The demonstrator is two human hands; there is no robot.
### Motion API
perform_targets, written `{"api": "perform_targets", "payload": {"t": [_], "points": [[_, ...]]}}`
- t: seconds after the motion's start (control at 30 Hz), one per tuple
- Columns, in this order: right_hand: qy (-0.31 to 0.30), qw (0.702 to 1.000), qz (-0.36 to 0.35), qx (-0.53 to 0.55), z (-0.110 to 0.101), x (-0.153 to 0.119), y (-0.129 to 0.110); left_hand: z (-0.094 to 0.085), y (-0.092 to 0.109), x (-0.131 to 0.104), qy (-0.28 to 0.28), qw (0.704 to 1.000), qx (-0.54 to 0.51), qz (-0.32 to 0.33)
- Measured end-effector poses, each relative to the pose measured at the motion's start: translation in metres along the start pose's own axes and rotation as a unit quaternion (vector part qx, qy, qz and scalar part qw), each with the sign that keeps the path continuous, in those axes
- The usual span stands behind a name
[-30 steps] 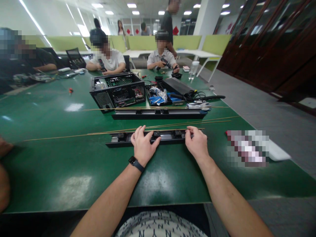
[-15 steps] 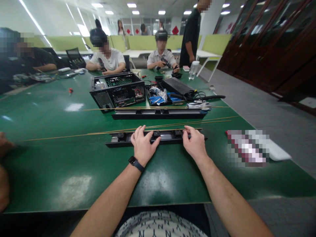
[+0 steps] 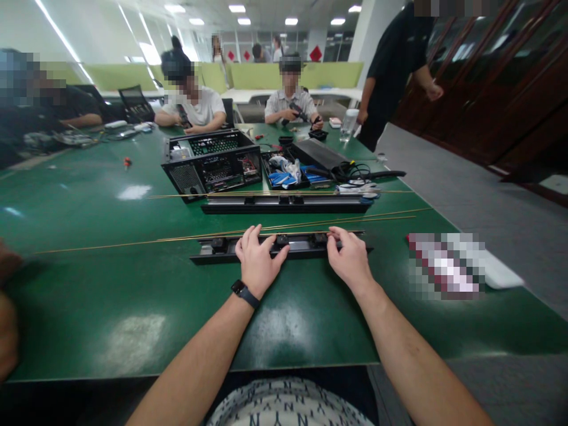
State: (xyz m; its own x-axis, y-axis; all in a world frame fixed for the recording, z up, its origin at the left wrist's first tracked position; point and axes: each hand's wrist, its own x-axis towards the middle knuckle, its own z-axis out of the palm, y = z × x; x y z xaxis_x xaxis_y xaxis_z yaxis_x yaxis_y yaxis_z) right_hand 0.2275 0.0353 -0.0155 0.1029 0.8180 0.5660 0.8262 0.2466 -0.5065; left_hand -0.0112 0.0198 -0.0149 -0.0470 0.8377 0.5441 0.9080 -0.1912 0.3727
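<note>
Office room, large green surface (image 3: 80, 296). Its front edge runs just before the wearer's body; the right edge slants away past a white object (image 3: 506, 278) and a blurred pinkish item (image 3: 437, 266). Bare green stretches between the near channel (image 3: 306, 253) and the front edge. Beyond lie the far channel (image 3: 284, 208), an opened computer case (image 3: 190, 171) and gloves (image 3: 284, 171); two people sit at the far side.

Left hand (image 3: 258, 258), watch (image 3: 238, 288) at wrist: palm down across the near channel's middle, fingers spread — grip open. Right hand (image 3: 350, 254) over its right part, fingers curled, thumb close to forefinger; cannot tell whether that grip pinches anything. Both forearms reach in from the front edge.

Near channel: long, black, silvery inside, lying lengthwise across the view — dark blocks (image 3: 218, 244) sit within. Thin brass-coloured rods (image 3: 199, 236) lie just behind.
</note>
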Motion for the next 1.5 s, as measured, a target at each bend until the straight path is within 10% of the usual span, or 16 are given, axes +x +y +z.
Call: {"api": "perform_targets", "payload": {"t": [1.5], "points": [[0.044,0.992,0.084,-0.082,-0.009,0.006,0.007,-0.001,0.001,-0.001,-0.004,1.000,-0.003,-0.002]]}}
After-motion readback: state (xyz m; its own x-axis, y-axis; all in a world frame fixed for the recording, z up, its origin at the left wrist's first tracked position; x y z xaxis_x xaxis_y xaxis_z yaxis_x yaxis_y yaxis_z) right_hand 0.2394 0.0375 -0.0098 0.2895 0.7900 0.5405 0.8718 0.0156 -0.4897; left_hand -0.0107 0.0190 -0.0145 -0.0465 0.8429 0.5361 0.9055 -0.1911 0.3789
